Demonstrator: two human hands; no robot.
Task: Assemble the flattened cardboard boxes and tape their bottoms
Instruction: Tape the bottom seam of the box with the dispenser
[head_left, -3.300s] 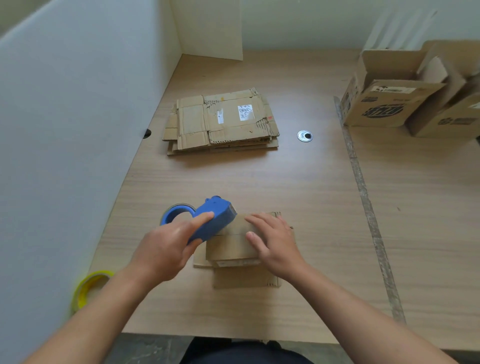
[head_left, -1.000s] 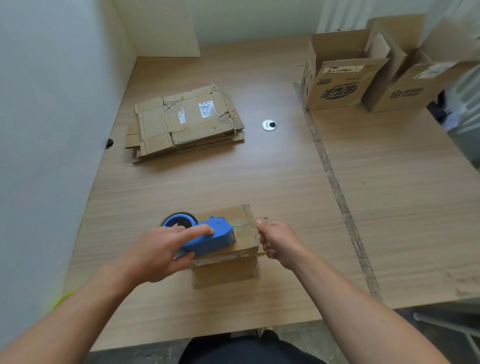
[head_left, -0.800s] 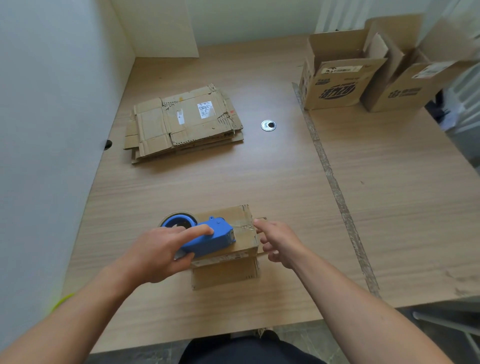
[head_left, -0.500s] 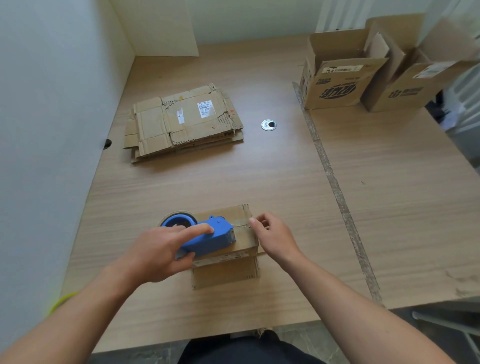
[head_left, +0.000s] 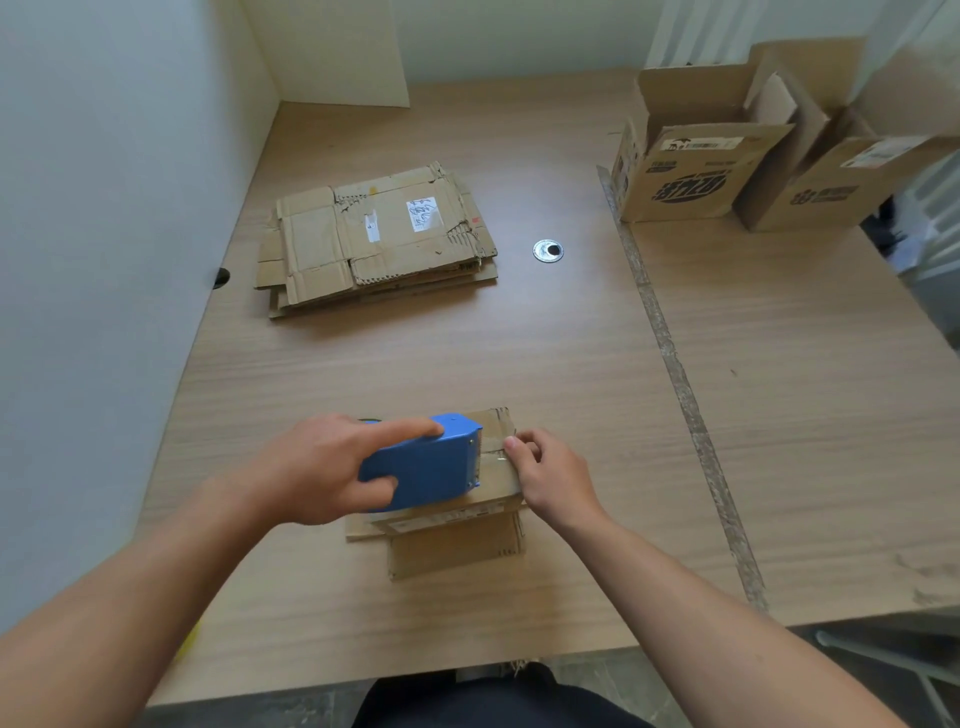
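Nearest to us, the left hand (head_left: 322, 467) gripped the blue tape dispenser (head_left: 431, 470), thumb under its near side and forefinger laid straight along its top. The dispenser rested on the upturned bottom of the small cardboard box (head_left: 496, 488), which stood at the near middle of the table (head_left: 519, 358). The right hand (head_left: 558, 480) had its fingers curled, the fingertips (head_left: 511, 445) on the tape strip (head_left: 492, 458) at the box's right edge. We could not tell whether it pinched the strip or only pressed it.

Half a second before, the dispenser had lain farther left with its roll showing. Now it had shifted right, its toothed end just beside the right fingertips, and the left hand hid the roll.

Both forearms reached in from the near edge and converged on the box.

Farther off lay the stack of flattened boxes (head_left: 379, 239), then a metal grommet (head_left: 548, 250). Two assembled boxes (head_left: 691, 176) stood open at the far right.
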